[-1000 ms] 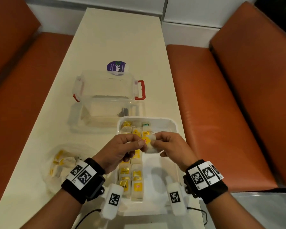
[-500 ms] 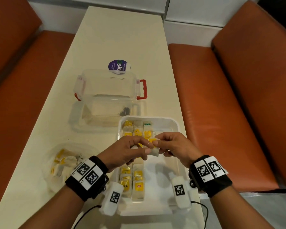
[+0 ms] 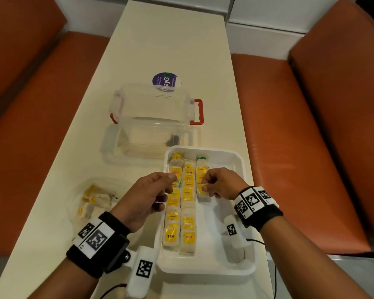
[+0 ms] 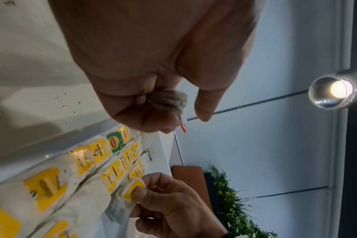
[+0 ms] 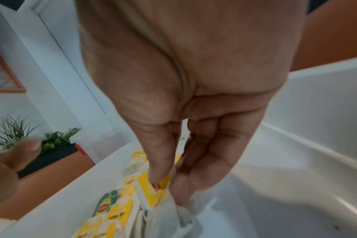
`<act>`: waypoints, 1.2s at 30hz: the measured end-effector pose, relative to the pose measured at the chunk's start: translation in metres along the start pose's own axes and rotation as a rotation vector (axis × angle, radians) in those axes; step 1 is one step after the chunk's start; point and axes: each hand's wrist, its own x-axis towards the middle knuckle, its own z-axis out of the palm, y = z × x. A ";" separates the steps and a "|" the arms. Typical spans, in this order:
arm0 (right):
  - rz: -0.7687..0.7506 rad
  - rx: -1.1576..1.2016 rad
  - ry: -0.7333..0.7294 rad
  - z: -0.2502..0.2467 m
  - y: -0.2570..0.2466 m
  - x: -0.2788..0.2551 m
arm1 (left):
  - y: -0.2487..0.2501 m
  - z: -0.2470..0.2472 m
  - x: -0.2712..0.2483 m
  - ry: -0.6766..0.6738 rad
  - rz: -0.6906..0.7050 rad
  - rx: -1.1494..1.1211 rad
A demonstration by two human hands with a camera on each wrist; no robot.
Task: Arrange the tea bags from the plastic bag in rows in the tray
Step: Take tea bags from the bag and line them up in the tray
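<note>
Tea bag (image 3: 202, 192) in play sits at the near end of the third, shortest row in the white tray (image 3: 242, 167), pinched at its yellow tag by the right hand (image 3: 219, 183). From the head view, two full rows fill the tray's left side, and the right half of the tray is bare. The left hand (image 3: 147, 195) hovers over the left rows with fingers loosely curled. More bags wait in the plastic bag (image 3: 95, 199) on the table (image 3: 160, 39), left of the tray. A clear lidded box (image 3: 153, 113) with red clips stands just beyond the tray's far edge, apart from the work. I judge these bags very light, soft and easily torn, with loose strings that could snag neighbours.

From the left wrist, the left hand's fingers are curled round a small crumpled grey wad (image 4: 169, 99), perhaps a bag or paper; I cannot tell which. Below it, the right hand's thumb (image 4: 141, 192) presses the yellow tag (image 4: 132, 188).

From the right wrist, thumb and forefinger nip the tag while the limp paper pouch (image 5: 167, 215) hangs down to the tray floor. The stiff tag or the pouch's top edge seems the safest hold; neighbouring bags lie tight on the left, so a sideways nudge could disturb them.
</note>
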 end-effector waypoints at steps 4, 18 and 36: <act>0.007 -0.053 0.069 0.001 0.001 0.008 | 0.003 0.001 -0.009 -0.018 -0.021 -0.081; 0.035 -0.001 0.181 0.005 0.009 0.011 | 0.000 -0.002 -0.010 -0.079 -0.092 -0.344; -0.362 0.121 0.300 0.029 -0.045 -0.076 | -0.006 0.017 -0.012 -0.071 -0.074 -0.288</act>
